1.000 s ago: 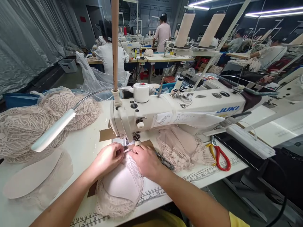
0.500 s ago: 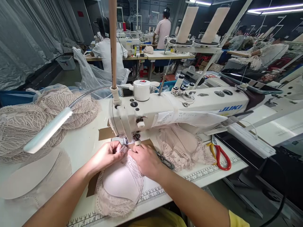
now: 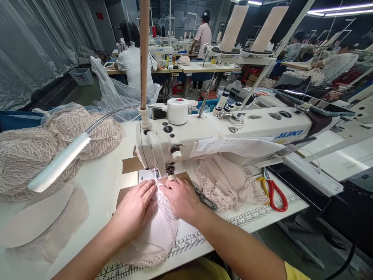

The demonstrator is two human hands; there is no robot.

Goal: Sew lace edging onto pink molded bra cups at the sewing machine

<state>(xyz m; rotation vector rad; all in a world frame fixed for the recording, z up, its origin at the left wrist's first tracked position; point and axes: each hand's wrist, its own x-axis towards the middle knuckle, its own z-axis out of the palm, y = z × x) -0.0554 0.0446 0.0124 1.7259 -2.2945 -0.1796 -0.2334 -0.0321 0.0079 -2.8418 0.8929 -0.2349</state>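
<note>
A pale bra cup edged with beige lace (image 3: 159,233) lies on the white table in front of the needle of a white sewing machine (image 3: 221,136). My left hand (image 3: 135,208) lies flat on the cup, fingers stretched toward the presser foot. To its right, my right hand (image 3: 180,198) presses on the lace edge with fingers curled, fingertips close under the needle. A small pair of black snips (image 3: 205,199) lies just beside my right hand.
A heap of beige lace (image 3: 43,149) fills the left of the table, with flat foam pieces (image 3: 32,221) before it. A gooseneck lamp (image 3: 58,163) hangs over them. More lace pieces (image 3: 224,184) and red-handled scissors (image 3: 275,190) lie right. Other people sit at machines behind.
My left hand has gone from pinching the lace edge by the needle to lying flat on the cup. The cup has slid forward under both hands.
</note>
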